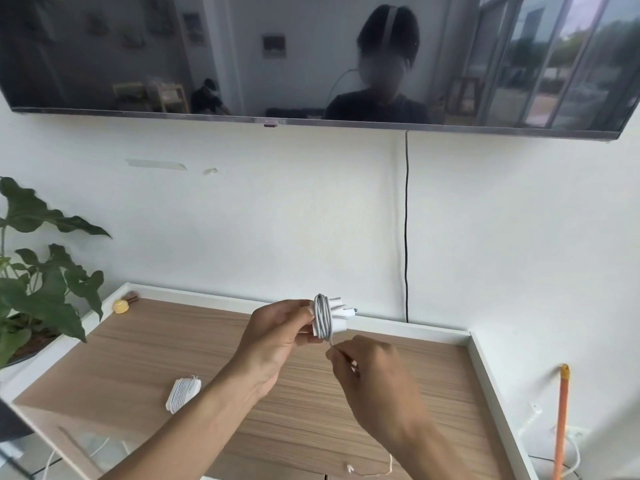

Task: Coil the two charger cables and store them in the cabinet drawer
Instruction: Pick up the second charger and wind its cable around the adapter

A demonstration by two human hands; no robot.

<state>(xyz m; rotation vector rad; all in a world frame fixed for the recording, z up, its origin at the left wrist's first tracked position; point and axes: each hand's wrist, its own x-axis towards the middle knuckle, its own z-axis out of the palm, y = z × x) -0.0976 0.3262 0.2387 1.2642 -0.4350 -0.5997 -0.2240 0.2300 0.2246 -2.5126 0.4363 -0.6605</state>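
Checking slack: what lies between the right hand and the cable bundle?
Head view: only a short cable stretch, from cable bundle to right hand.

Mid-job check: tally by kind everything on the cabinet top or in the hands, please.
Charger cable bundles: 2, the held cable bundle gripped by the left hand, its tail pinched by the right hand, and the lying cable bundle on the cabinet top
Small yellow object: 1
Small brown object: 1
Total: 4
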